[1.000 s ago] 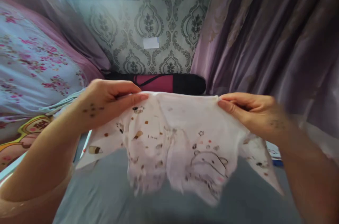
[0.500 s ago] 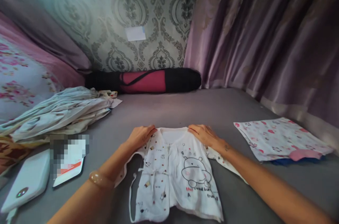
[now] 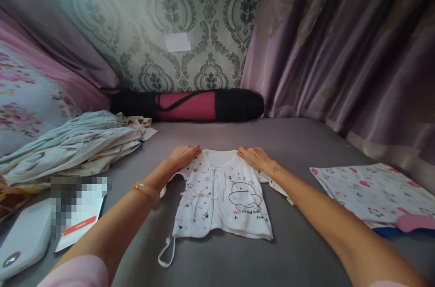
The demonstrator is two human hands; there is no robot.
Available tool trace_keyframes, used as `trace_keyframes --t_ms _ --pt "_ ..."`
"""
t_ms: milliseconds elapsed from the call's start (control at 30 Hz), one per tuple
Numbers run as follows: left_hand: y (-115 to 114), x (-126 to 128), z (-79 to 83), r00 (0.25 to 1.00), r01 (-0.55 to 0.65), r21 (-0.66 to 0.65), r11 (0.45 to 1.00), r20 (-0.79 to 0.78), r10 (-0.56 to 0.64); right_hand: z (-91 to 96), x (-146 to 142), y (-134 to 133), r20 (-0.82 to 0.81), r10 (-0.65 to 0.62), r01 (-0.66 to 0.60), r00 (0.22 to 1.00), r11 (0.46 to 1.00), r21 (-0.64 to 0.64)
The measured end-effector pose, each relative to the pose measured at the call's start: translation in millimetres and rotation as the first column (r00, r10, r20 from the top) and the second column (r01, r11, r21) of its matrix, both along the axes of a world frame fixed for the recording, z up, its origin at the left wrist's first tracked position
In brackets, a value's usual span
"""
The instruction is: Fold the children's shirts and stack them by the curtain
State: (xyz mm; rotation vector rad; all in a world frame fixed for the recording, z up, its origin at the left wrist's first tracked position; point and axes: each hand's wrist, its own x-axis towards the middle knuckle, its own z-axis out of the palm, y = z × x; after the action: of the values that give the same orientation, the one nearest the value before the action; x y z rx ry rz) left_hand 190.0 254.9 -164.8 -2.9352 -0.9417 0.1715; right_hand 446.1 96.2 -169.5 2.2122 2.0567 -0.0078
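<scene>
In the head view, a small white baby shirt (image 3: 220,192) lies flat and face up on the grey bed surface (image 3: 299,251), straight ahead of the person and between the two forearms. The left hand (image 3: 183,155) rests on the shirt's left shoulder and the right hand (image 3: 253,157) on the other one. Both lie palm down with the fingers stretched out and close together, pressing on the cloth rather than gripping it. The fingertips are too small to make out one by one. The right sleeve is mostly hidden under the right forearm. The printed words under the cartoon animal are too blurred to read. A tie string (image 3: 166,253) trails off the lower left hem. A bracelet (image 3: 147,190) sits on the left wrist.

Well to the left lies a crumpled bundle of pale cloth (image 3: 74,146), cut off by the frame edge. Near it, a pixelated patch (image 3: 78,196) covers a flat white item, and a white device (image 3: 23,241) is cut off at the corner. A folded floral cloth (image 3: 370,189) on the right runs out of frame. A black and pink roll (image 3: 190,105) lies against the wall.
</scene>
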Motion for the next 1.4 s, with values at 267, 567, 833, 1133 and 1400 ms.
trace_keyframes --t_ms 267,567,833,1133,1400 --pt "26.9 11.3 2.2 0.975 -0.034 -0.161 0.986 0.210 0.068 5.4 7.7 29.1 -0.077 -0.122 0.123 0.990 0.992 0.011" --pt "-3.2 38.4 -6.6 0.968 -0.155 0.035 0.987 0.207 0.145 -9.9 -31.3 24.3 -0.093 -0.159 0.177 0.983 0.958 0.227" --pt "-7.9 51.4 -44.2 0.959 -0.141 0.010 0.990 0.250 0.134 -20.2 -25.7 33.0 -0.415 -0.111 0.210 0.903 0.957 0.202" --pt "-42.1 59.1 -5.7 0.957 -0.117 -0.056 0.992 0.260 0.128 27.4 57.4 -80.5 -0.558 -0.343 0.388 0.756 0.921 -0.042" --pt "-94.0 140.5 -24.4 0.880 0.208 -0.143 0.968 0.460 -0.121 17.0 63.9 -111.9 -0.454 -0.507 0.420 0.732 0.861 -0.285"
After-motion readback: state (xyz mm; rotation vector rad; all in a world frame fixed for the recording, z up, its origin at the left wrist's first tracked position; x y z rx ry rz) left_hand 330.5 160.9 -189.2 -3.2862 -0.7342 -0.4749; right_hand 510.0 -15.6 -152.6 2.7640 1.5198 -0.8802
